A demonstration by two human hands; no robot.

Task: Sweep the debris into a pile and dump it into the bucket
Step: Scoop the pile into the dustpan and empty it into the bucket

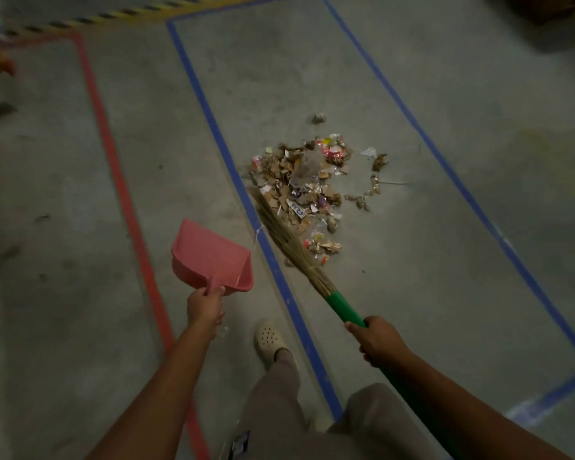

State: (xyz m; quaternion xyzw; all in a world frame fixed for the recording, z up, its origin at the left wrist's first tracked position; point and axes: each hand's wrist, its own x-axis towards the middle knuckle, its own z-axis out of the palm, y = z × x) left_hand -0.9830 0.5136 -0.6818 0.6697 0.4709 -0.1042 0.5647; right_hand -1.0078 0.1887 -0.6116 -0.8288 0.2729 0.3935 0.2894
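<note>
A pile of debris (pixel 307 180), cardboard scraps and coloured wrappers, lies on the concrete floor inside a blue taped rectangle. A few stray bits (pixel 375 180) lie to its right and one clump (pixel 318 118) beyond it. My right hand (pixel 374 340) grips the green handle of a straw broom (pixel 289 240), whose bristles lie along the pile's left side. My left hand (pixel 205 308) grips the handle of a pink dustpan (pixel 210 257), held above the floor left of the broom. No bucket is in view.
Blue tape (pixel 210 114) and red tape (pixel 113 161) lines run along the floor, with yellow-black hazard tape (pixel 90 18) at the far end. My foot in a white clog (pixel 269 340) stands just left of the blue line. A dark object sits at the top right corner.
</note>
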